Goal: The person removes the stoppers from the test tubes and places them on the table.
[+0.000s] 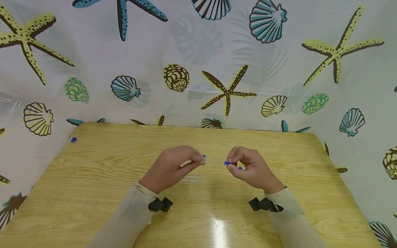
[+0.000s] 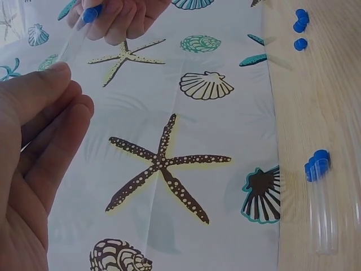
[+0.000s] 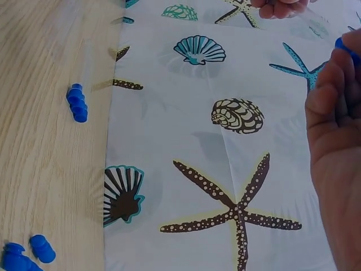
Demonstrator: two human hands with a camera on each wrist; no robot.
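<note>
My left hand (image 1: pixel 176 165) pinches a clear, thin test tube (image 2: pixel 73 42) between thumb and fingertips, above the table. At the tube's far end sits a blue cap (image 2: pixel 92 13). The thumb and fingers of my right hand (image 1: pixel 249 167) pinch that cap (image 1: pixel 227 163), the other fingers curled in. Beneath the left fingertips, capped clear tubes (image 2: pixel 323 214) lie side by side on the table, their blue caps (image 2: pixel 317 164) together. Loose blue caps (image 3: pixel 42 248) lie under the right hand, mostly hidden by it in the head view.
The wood-grain table (image 1: pixel 93 203) ends at a white cloth (image 1: pixel 149 51) printed with shells and starfish. A lone blue cap (image 1: pixel 73 140) lies at the table's far left edge. More clear tubes (image 1: pixel 190 179) lie below the left hand. Black wrist cameras (image 1: pixel 160 204) sit on both sleeves.
</note>
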